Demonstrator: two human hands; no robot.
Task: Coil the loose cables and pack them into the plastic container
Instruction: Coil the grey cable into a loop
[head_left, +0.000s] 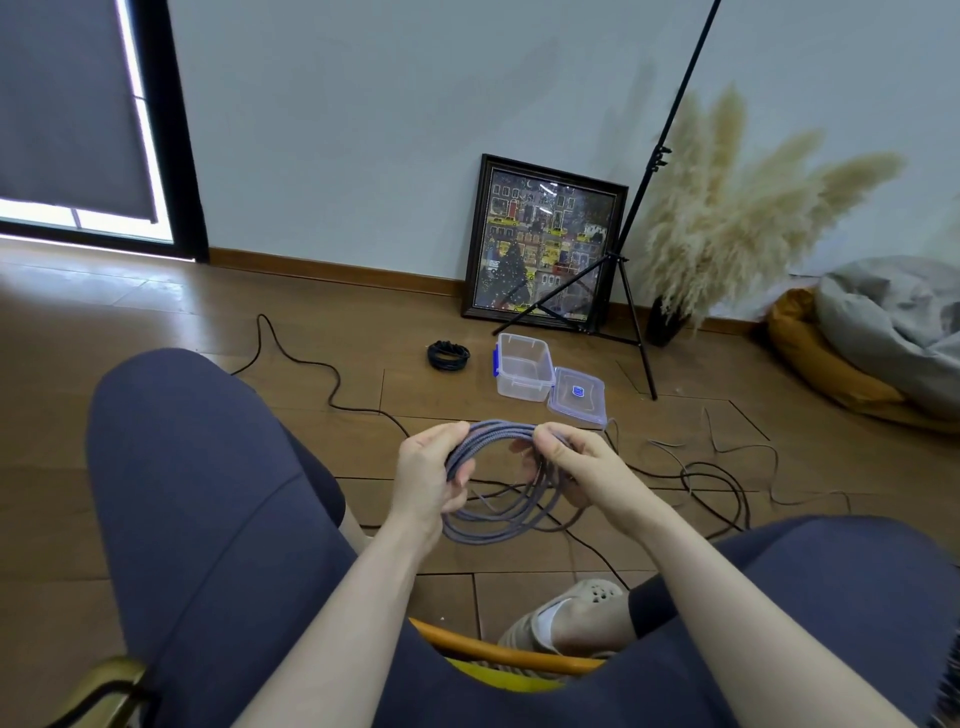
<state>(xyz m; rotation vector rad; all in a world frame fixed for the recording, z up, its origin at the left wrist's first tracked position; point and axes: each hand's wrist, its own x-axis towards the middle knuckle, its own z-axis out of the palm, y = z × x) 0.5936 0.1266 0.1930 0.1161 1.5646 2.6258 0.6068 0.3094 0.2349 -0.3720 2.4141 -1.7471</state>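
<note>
Sprawling loose cables (717, 483) on wood floor (156, 332), framed picture (543, 244) against wall (363, 130)

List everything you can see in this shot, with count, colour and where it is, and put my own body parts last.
grey cable: 1, grey-purple, coiled in loops between both hands
black coil: 1, black, on floor left of the container
loose cables: several, dark, spread on floor; exact count unclear
container: 1, clear with blue clips, open, on floor
lid: 1, clear with blue label, lying right of the container
picture: 1, dark frame, leaning on wall
light stand: 1, black, in front of the picture
pampas grass: 1 bunch, beige, in dark vase
beanbag: 1, grey, far right
chair: 1, orange and yellow, under the person
shoe: 1, beige
legs: 2, navy
left hand: 1, gripping coil
right hand: 1, pinching coil
</note>
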